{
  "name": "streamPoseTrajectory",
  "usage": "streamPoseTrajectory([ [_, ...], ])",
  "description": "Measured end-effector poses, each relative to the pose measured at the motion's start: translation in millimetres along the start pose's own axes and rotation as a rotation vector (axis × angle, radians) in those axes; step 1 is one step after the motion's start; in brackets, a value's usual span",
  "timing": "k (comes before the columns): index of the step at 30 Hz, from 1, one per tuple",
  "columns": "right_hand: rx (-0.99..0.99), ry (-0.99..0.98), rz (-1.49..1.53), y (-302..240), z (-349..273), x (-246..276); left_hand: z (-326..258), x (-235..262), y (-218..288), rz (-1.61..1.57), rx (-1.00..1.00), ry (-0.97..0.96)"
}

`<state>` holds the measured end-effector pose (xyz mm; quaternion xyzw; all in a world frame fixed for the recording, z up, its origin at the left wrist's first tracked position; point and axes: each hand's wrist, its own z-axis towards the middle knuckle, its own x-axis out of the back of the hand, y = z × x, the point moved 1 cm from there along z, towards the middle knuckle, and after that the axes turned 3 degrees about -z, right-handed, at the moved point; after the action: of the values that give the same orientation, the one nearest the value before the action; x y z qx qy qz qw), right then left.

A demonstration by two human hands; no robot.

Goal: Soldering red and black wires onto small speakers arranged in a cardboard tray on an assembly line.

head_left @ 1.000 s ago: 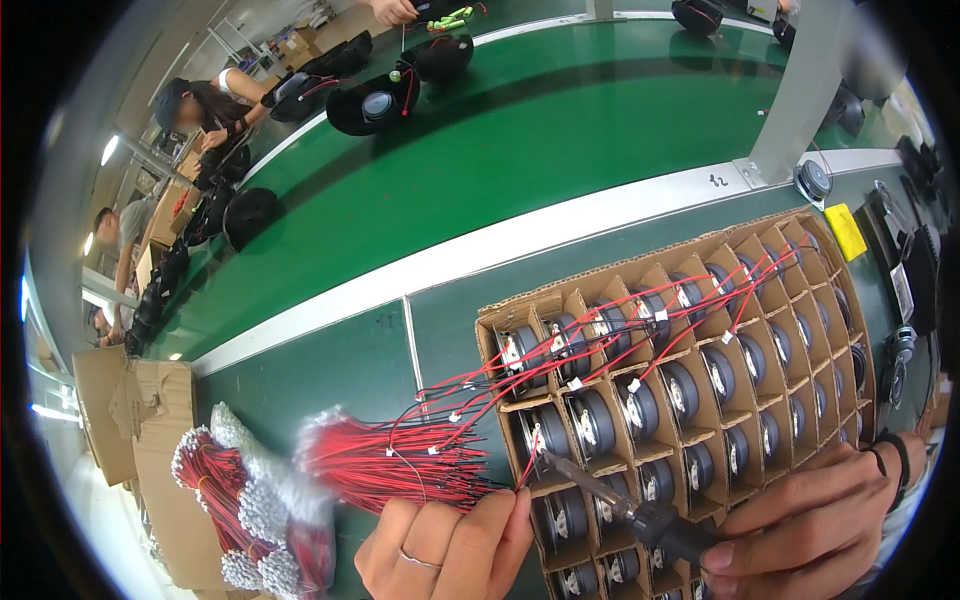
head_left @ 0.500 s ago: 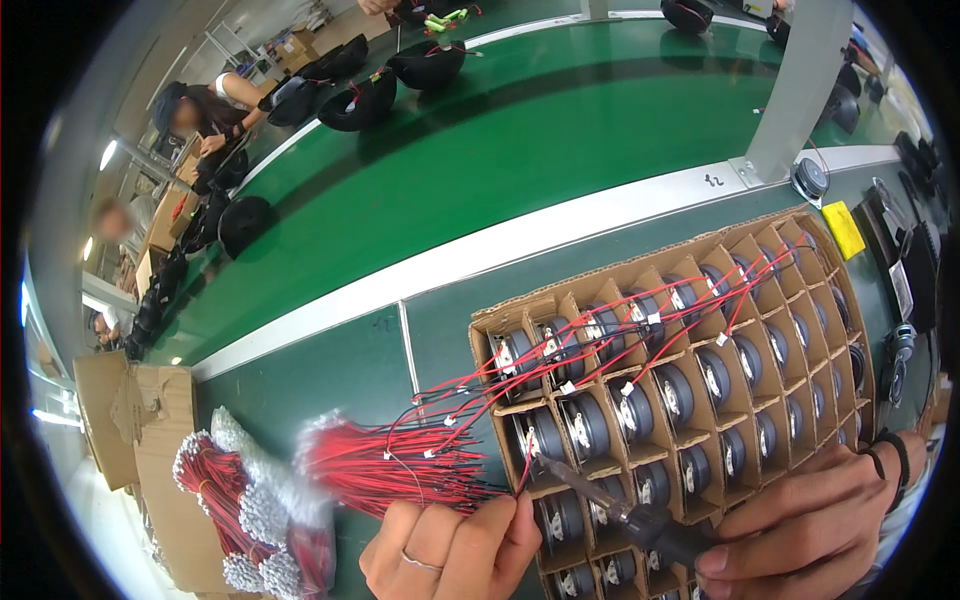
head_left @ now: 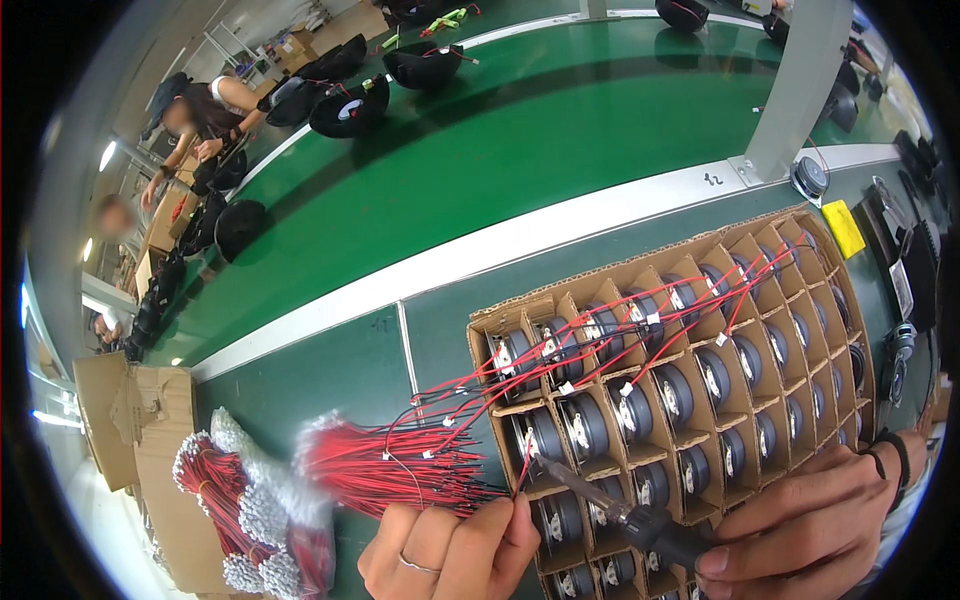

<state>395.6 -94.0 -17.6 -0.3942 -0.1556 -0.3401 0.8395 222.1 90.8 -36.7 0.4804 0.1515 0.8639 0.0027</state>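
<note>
Loudspeaker point(head_left: 547, 432): stands on its rim in the cardboard carton point(head_left: 505, 314), second compartment from the far edge, in the column along the carton's left edge.
Change: over the last second both hands hold nearly the same spot, while beyond the belt point(head_left: 520, 170) a co-worker point(head_left: 220, 110) now stretches an arm downward and a hand at the top has left the view; work at this loudspeaker's terminal looks unbroken.
Pointing: silver frame turned to the carton's left edge, dark magnet toward its right; the short axle line runs roughly along the carton's far edge, the round body upright.
Soldering iron point(head_left: 650, 526): slants from the right hand up and left, tip at the loudspeaker's frame; exact contact is too small to tell.
Right hand point(head_left: 815, 525): grip closed around the iron's dark handle.
Left hand point(head_left: 445, 552): grip pinches a red lead point(head_left: 525, 470) between thumb and forefinger, its upper end at the frame.
Wire bundle point(head_left: 420, 468): red leads on the table point(head_left: 300, 375), just off the carton's left edge.
</note>
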Motion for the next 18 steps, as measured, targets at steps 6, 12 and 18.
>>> streamPoseTrajectory([
  [6, -0.024, 0.025, 0.002, -1.5, 0.3, -0.7, 0.0, 0.4, -0.5, -0.004, -0.001, -0.005],
  [12, -0.003, 0.065, -0.011, 0.3, -0.8, -2.9, -0.6, 0.2, -0.6, -0.009, 0.000, -0.012],
  [18, -0.003, 0.059, 0.013, 0.8, -0.2, -1.9, -1.0, 0.0, -0.5, -0.005, -0.004, -0.009],
])
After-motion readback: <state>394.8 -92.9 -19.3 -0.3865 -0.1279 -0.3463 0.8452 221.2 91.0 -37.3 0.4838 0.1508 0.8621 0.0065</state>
